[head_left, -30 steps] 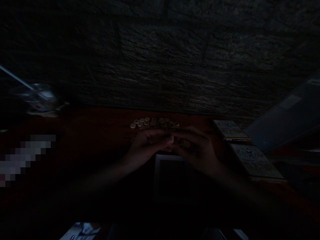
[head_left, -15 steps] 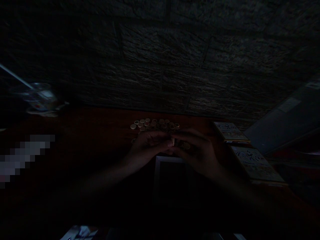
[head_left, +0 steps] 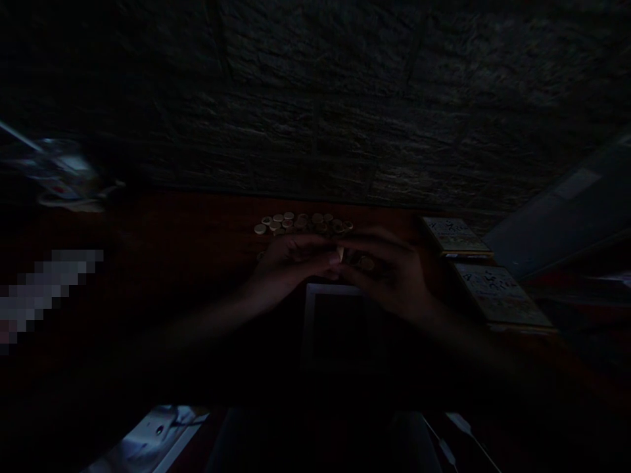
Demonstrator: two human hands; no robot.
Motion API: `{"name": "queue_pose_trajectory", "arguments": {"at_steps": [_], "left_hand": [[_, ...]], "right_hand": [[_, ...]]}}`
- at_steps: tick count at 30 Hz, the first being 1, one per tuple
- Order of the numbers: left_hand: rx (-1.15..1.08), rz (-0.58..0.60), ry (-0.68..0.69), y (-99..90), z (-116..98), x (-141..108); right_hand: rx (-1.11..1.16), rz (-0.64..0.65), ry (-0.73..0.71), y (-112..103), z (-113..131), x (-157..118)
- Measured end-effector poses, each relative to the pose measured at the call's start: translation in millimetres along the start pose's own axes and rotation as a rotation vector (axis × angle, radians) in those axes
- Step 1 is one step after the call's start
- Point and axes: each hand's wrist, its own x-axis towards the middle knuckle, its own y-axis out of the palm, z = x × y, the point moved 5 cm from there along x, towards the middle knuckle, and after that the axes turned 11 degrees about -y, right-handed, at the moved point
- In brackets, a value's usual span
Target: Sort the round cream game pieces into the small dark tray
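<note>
The view is very dark. My left hand (head_left: 290, 266) and my right hand (head_left: 392, 269) meet above the table's middle, fingertips close together. Between them is a small pale piece (head_left: 340, 254), pinched by the fingers of both hands; its details are too dim to make out. Just behind the hands lie several round pale discs (head_left: 275, 226) in a loose cluster. Another disc (head_left: 366, 263) shows beneath my right hand. In front of the hands lies a flat tray or box with a light rim (head_left: 309, 322) and a dark inside.
Two flat printed boxes, one farther back (head_left: 456, 234) and one nearer (head_left: 503, 295), lie on the right of the reddish table (head_left: 197, 226). A clear container (head_left: 69, 174) with a straw stands at the left. A rough block wall (head_left: 305, 125) rises behind.
The whole view has tilted slightly down, so the table and things on it appear higher. Both hands keep their pinch on the small piece, with little other movement.
</note>
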Motion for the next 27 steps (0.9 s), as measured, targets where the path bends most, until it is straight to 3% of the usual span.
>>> {"name": "queue_pose_trajectory", "arguments": {"at_steps": [27], "left_hand": [[0.001,-0.018,-0.035,-1.9,3.1,0.6]], "right_hand": [[-0.023,0.006,0.033,-0.4,-1.3,-0.1]]}}
